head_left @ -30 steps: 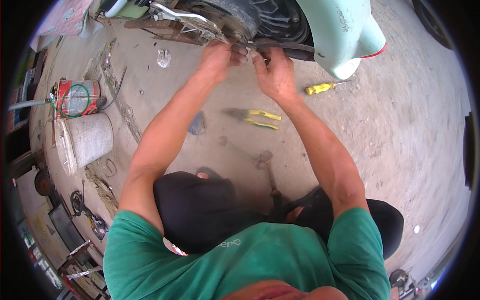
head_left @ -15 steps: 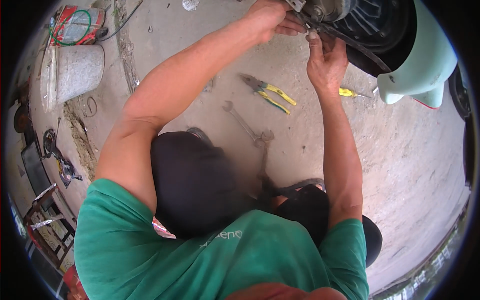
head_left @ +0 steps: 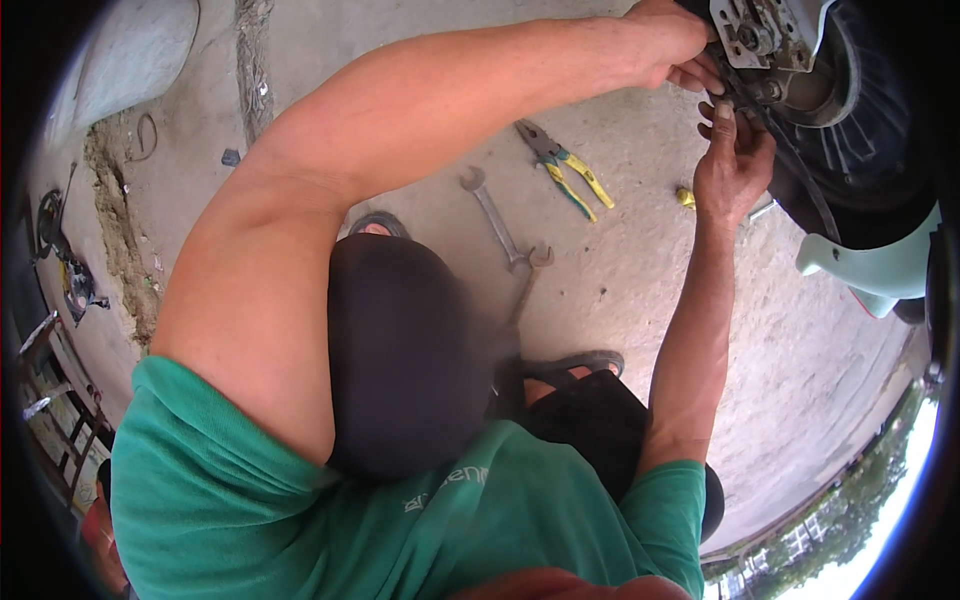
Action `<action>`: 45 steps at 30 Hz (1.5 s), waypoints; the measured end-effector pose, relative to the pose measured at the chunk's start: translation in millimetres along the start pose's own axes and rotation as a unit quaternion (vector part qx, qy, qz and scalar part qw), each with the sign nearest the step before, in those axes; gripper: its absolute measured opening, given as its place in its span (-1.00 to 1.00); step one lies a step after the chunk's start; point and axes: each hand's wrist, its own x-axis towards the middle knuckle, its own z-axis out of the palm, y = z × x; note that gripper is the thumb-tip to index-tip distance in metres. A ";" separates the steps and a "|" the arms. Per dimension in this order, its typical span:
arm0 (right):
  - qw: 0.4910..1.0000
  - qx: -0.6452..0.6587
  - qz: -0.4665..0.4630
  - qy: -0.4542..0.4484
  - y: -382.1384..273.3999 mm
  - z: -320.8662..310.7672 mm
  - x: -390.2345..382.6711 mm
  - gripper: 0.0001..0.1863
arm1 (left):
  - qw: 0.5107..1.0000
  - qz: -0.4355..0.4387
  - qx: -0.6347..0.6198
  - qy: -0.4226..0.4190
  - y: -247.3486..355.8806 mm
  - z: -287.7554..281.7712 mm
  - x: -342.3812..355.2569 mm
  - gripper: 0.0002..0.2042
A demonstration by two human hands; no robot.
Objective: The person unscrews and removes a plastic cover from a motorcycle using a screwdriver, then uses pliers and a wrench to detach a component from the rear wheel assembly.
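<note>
Both hands are together at the upper right, at the greasy underside of a motorbike. My left hand (head_left: 682, 45) reaches in beside a metal bracket (head_left: 768, 38), its fingers bent around a small part hidden from view. Just below it, my right hand (head_left: 735, 165) has its thumb raised against curled fingers, closed on something too small to make out. A dark strip or cable (head_left: 805, 180) runs down past that hand, along the black wheel area (head_left: 850, 125). Behind the right wrist lies a screwdriver with a yellow handle (head_left: 685, 197), partly covered.
Pliers (head_left: 552, 157) with yellow-green handles lie on the concrete, near a wrench (head_left: 495, 218) and a second wrench (head_left: 527, 285). A pale green panel (head_left: 880, 258) juts out at right. A whitish tub (head_left: 135, 65) stands at upper left; my sandalled feet are below the tools.
My view has turned, so hands and motorbike appear farther right, with more of the bracket showing. Both hands stay at the same spot, the right fingers slightly shifted. The tools have not moved.
</note>
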 end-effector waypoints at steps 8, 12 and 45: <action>0.999 0.035 -0.013 0.003 11.7 9.1 -1.3 -0.63 | 0.999 0.021 0.031 0.030 -9.5 -17.4 14.2 -0.78; 1.000 -0.009 -0.019 -0.006 13.3 -3.9 2.3 -0.65 | 0.997 0.018 0.048 0.059 4.8 6.2 -7.0 -0.77; 0.995 -0.094 -0.026 0.029 -3.1 -11.2 -5.6 -0.62 | 0.993 0.079 0.075 0.038 -3.5 -6.6 2.2 -0.72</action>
